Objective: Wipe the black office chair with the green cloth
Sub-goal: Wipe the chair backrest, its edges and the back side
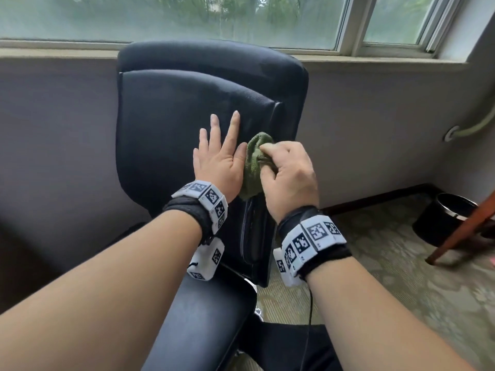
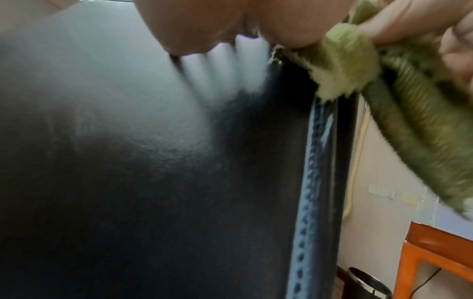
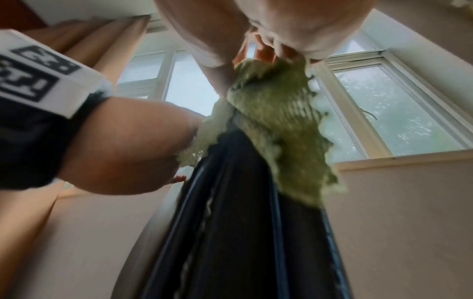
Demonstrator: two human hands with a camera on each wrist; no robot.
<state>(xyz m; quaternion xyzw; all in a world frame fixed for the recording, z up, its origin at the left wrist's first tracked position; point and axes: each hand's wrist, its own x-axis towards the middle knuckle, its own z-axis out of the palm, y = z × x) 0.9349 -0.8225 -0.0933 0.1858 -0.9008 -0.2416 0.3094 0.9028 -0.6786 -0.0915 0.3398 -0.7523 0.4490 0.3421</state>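
Observation:
The black office chair (image 1: 171, 108) faces me below the window, its backrest upright and its seat (image 1: 203, 317) under my forearms. My left hand (image 1: 222, 153) lies flat on the backrest with straight fingers. Just right of it my right hand (image 1: 286, 170) grips the bunched green cloth (image 1: 254, 167) and holds it against the backrest's right edge. In the left wrist view the cloth (image 2: 409, 125) drapes over the stitched side seam (image 2: 307, 182). In the right wrist view the cloth (image 3: 276, 129) hangs over the chair's edge (image 3: 230, 232) beneath my fingers.
A wall and a window sill (image 1: 375, 60) stand right behind the chair. A black waste bin (image 1: 442, 218) and a wooden furniture leg (image 1: 460, 231) stand on the patterned carpet (image 1: 388, 277) at the right. A pipe (image 1: 471, 127) runs along the right wall.

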